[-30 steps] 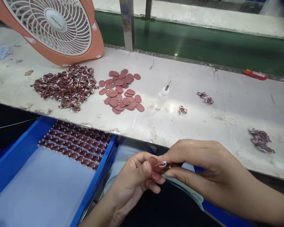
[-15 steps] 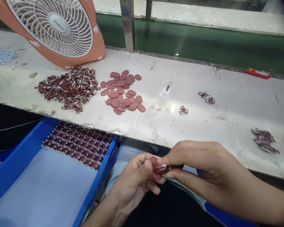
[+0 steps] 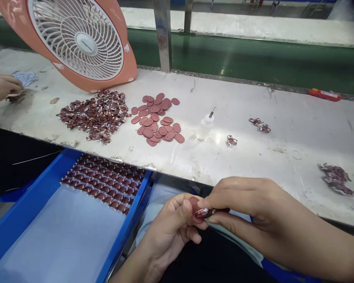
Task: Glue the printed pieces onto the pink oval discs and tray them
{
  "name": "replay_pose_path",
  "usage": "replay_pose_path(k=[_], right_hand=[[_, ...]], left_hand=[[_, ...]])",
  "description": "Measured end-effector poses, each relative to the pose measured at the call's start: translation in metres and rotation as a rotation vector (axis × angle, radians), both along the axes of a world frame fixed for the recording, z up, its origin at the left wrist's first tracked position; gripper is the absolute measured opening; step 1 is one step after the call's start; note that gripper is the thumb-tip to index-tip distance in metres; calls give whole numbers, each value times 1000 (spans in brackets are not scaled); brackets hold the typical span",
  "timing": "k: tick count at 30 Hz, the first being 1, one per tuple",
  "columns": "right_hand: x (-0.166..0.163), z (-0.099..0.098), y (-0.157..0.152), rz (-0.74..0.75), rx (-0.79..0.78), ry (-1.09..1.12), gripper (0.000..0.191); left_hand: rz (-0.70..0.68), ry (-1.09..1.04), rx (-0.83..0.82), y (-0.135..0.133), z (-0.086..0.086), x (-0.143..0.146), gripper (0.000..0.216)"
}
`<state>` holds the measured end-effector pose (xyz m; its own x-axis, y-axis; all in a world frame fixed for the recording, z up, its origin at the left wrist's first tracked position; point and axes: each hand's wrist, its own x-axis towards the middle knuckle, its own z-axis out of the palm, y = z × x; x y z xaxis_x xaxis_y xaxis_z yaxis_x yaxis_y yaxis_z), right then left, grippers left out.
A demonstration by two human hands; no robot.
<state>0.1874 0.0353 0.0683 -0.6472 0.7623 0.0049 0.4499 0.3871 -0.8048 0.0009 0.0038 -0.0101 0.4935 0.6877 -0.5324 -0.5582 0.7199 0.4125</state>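
Between its thumb and fingers, my left hand point(image 3: 172, 224) pinches a reddish-brown oval disc point(image 3: 194, 204). My right hand point(image 3: 250, 208) grips a small dark-brown figurine point(image 3: 203, 213) with white and tan bits, pressed against the disc's face. Its fingertips hide part of the figurine. On the bench beyond lie a loose cluster of similar oval discs point(image 3: 155, 131) and a heap of small brown figurines point(image 3: 97, 114). A clear bottle with a needle tip point(image 3: 205, 125) stands upright to the right of the discs.
An orange fan point(image 3: 132, 65) stands behind the heap. A blue drawer point(image 3: 26, 198) below the bench edge holds rows of finished-looking brown pieces point(image 3: 106, 179). Figurines point(image 3: 338, 179) and a red cutter point(image 3: 324, 94) lie at right. Another person's hand point(image 3: 1, 86) is at far left.
The view has shifted slightly, so bench items appear a little further right and lower. Another person's hand has come into view at far left. My hands keep nearly the same hold.
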Motion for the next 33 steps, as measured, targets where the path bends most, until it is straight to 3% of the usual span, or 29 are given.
replay_pose_path(k=[33], right_hand=[[-6,-8,3,-22,-14,-2,20]], left_hand=[[93,13,-88,0,-1,3,34]])
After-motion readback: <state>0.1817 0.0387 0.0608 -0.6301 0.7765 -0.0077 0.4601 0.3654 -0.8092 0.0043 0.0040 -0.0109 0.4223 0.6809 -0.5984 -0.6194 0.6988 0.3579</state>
